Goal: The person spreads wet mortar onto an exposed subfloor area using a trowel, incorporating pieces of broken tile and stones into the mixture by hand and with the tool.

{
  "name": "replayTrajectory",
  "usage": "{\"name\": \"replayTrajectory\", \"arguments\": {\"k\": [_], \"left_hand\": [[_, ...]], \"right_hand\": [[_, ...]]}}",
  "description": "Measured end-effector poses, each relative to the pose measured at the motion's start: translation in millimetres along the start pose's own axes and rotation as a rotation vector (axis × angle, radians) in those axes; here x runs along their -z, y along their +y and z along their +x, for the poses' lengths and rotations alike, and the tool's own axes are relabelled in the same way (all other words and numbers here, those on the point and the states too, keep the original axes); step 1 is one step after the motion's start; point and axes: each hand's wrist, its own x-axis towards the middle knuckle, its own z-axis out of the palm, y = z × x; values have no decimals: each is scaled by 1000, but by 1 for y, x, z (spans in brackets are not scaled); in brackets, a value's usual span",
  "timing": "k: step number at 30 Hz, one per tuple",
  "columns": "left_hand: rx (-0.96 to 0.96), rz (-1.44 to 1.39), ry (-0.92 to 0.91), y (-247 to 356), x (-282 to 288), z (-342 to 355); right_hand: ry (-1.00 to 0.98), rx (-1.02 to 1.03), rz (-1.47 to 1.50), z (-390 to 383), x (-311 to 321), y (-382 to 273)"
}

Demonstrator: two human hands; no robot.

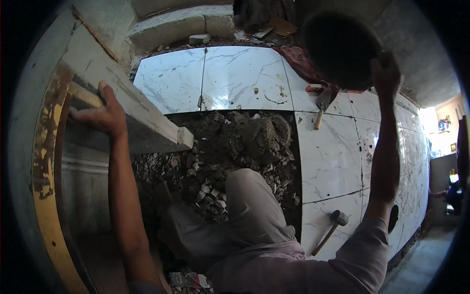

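Right hand: my right hand (387,73) is closed on the edge of the dark round pan (340,49), arm stretched out to the far right.
Pan: held at the far right, above the tiles; its face is too dark to show whether anything is in it.
Left hand: my left hand (105,115) is at the wooden bar (85,94) beside the ledge (152,122), thumb well apart from the fingers; I cannot tell whether it grips.
Door frame: the worn yellow frame (51,220) stands at my left.
Mortar: a wet grey mound (268,134) sits in the bare patch, beyond my bent knee (254,196).
Rubble: broken chips (210,196) lie on the near side of the mound.
Tiles: white, grey-veined tiles (328,157) border the patch on its far and right sides.
Tools: 1 trowel (321,105) lies on the far right tiles near the red cloth (298,63); 1 mallet (333,228) lies near right.
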Motion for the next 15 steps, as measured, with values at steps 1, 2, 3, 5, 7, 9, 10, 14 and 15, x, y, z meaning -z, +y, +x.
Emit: {"name": "replayTrajectory", "arguments": {"k": [1,2,3,5,7,9,10,14,15], "left_hand": [[-5,-15,17,-2,2,2],[-8,-18,-6,-3,3,2],[-17,4,-6,-4,4,4],[-32,-152,16,-1,3,2],[-43,17,-37,1,6,-1],[-92,71,-21,0,4,0],[-80,82,-28,-4,4,0],[-40,3,-32,-8,-4,-5],[-64,6,-20,-10,0,5]], "right_hand": [[38,-19,-43,0,6,-23],[32,-17,-27,-3,1,-33],[104,183,11,-7,-6,-43],[144,521,71,-23,-30,-55],[-83,708,-58,-75,-81,-53],[-212,767,-8,-167,-130,-71],[-295,834,209,-219,-162,-74],[-1094,898,199,-389,-227,-83],[-1115,887,232,-393,-238,-103]]}}
